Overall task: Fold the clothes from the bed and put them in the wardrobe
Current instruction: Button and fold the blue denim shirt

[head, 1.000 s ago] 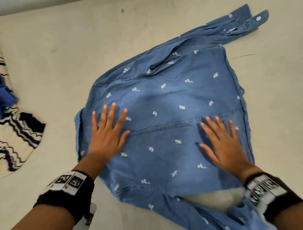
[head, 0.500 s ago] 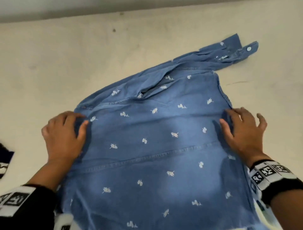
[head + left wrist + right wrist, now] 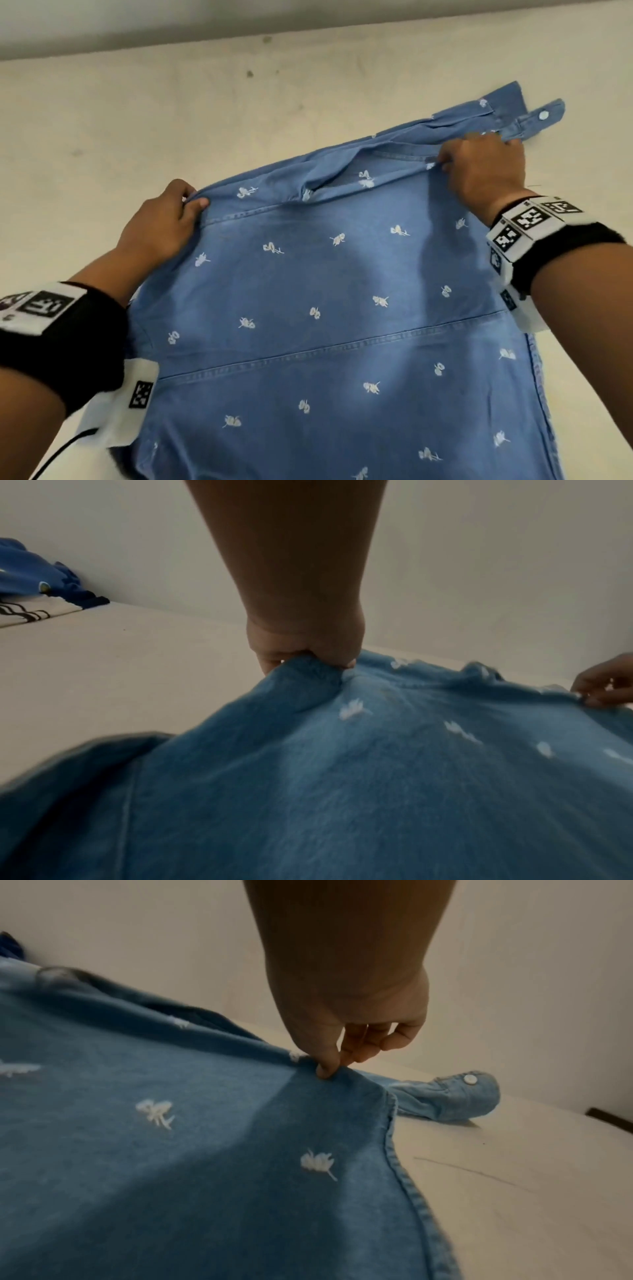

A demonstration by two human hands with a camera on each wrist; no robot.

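Both hands [image 3: 161, 222] [image 3: 483, 168] reached one shirt's [image 3: 342, 325] far edge.

A pale wall [image 3: 239, 20] runs along the far side of the bed; in the left wrist view it [image 3: 479, 574] rises plain and unmarked behind the bedding. Black wristbands [image 3: 68, 346] carry white blocks printed with black square markers [image 3: 524, 222]. A thin black cable [image 3: 58, 452] trails at the lower left. A dark strip [image 3: 609, 1119] sits at the wall's foot in the right wrist view.

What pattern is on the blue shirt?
Small white embroidered sprigs scattered over the shirt; clearest in the head view.
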